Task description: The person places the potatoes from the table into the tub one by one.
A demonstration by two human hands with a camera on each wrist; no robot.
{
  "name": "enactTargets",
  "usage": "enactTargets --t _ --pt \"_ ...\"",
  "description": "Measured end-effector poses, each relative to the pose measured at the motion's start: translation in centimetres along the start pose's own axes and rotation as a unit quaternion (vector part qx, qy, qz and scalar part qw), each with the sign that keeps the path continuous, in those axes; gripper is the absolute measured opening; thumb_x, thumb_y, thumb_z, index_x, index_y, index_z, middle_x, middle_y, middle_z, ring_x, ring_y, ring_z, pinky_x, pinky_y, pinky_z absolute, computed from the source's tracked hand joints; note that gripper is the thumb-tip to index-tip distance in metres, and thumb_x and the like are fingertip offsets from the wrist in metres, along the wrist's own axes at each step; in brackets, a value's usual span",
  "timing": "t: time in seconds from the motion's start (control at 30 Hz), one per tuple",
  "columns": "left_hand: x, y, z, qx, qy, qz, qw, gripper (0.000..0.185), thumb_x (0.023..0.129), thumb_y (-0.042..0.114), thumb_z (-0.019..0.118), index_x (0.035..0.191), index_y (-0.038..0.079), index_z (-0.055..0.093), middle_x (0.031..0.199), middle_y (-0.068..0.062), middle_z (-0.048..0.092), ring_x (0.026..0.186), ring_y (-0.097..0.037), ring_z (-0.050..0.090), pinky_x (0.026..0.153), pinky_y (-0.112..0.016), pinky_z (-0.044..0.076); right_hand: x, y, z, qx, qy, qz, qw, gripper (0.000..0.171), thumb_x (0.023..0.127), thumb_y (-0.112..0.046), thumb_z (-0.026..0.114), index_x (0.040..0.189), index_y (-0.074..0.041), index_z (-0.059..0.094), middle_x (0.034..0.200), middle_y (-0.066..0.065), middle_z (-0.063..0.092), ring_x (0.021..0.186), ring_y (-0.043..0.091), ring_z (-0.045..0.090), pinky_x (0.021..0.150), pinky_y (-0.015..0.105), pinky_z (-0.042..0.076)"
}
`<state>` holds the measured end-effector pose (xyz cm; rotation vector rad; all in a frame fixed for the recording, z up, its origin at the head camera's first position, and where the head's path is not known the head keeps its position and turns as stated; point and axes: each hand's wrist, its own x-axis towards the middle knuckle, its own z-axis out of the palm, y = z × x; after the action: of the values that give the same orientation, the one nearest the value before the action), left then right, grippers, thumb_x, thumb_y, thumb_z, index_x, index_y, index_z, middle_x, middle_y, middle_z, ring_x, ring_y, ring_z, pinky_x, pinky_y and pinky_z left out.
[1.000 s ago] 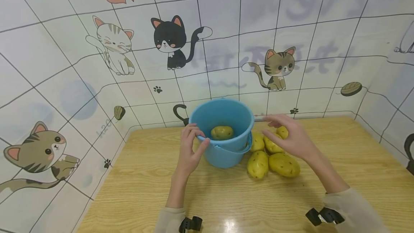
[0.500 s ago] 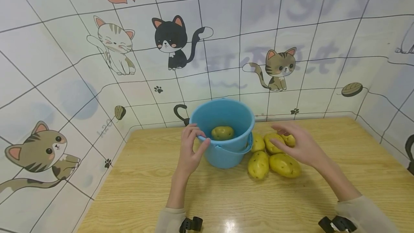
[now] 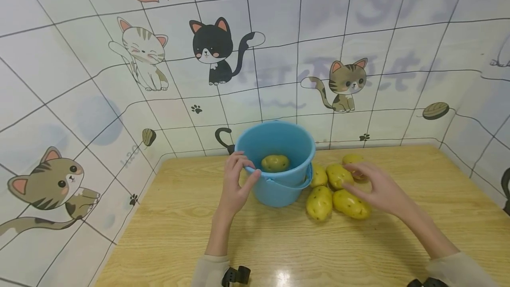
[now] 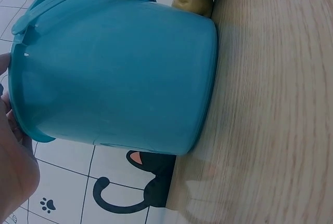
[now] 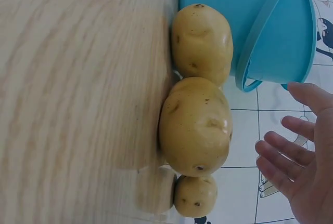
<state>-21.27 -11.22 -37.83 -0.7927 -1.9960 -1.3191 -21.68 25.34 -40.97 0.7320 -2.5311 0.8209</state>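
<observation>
A blue plastic bucket stands on the wooden table near the wall, with one yellow potato inside it. My left hand pinches the bucket's near-left rim, thumb outside and fingers curled over the edge. In the left wrist view the bucket fills the frame and my left hand shows only at the lower left. Several potatoes lie just right of the bucket. My right hand hovers over them with fingers spread and holds nothing. In the right wrist view the right hand is open beside the potatoes.
A tiled wall with cat stickers rises behind the table and along its left side. The bucket's handle hangs down on the near side. Bare wood stretches to the right and towards me.
My right hand has moved away from the bucket's rim, down and to the right, and now hangs low over the potatoes. The left hand and the bucket have stayed put.
</observation>
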Motion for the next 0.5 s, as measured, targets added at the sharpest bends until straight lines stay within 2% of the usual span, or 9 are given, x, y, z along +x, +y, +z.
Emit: enactTargets --t 0.2,0.4,0.5 --pt "0.1 0.0 0.0 -0.002 0.001 0.005 1.0 0.009 0.088 -0.005 0.065 0.087 -0.003 0.057 0.095 -0.024 0.053 0.125 -0.053 0.04 0.11 -0.066 0.025 -0.8 0.5 0.0 0.001 -0.01 0.002 1.0 0.048 0.088 -0.021 0.079 0.128 0.001 0.062 0.12 0.015 0.067 0.097 0.031 0.066 0.083 0.054 0.055" --pt "0.1 0.2 0.0 -0.005 0.001 0.002 1.0 0.009 0.088 -0.004 0.065 0.087 -0.003 0.057 0.096 -0.025 0.053 0.125 -0.053 0.04 0.11 -0.066 0.024 -1.5 1.3 0.4 -0.007 -0.013 -0.015 1.0 0.048 0.085 -0.019 0.081 0.125 0.002 0.063 0.115 0.014 0.069 0.094 0.029 0.065 0.078 0.044 0.056" --pt "0.1 0.2 0.0 -0.005 0.0 -0.003 1.0 0.009 0.088 -0.004 0.065 0.087 -0.003 0.057 0.097 -0.025 0.053 0.126 -0.052 0.039 0.11 -0.066 0.024 -1.9 1.5 0.6 -0.012 -0.021 -0.008 1.0 0.049 0.085 -0.021 0.081 0.125 0.001 0.063 0.115 0.013 0.068 0.094 0.026 0.065 0.078 0.043 0.057"
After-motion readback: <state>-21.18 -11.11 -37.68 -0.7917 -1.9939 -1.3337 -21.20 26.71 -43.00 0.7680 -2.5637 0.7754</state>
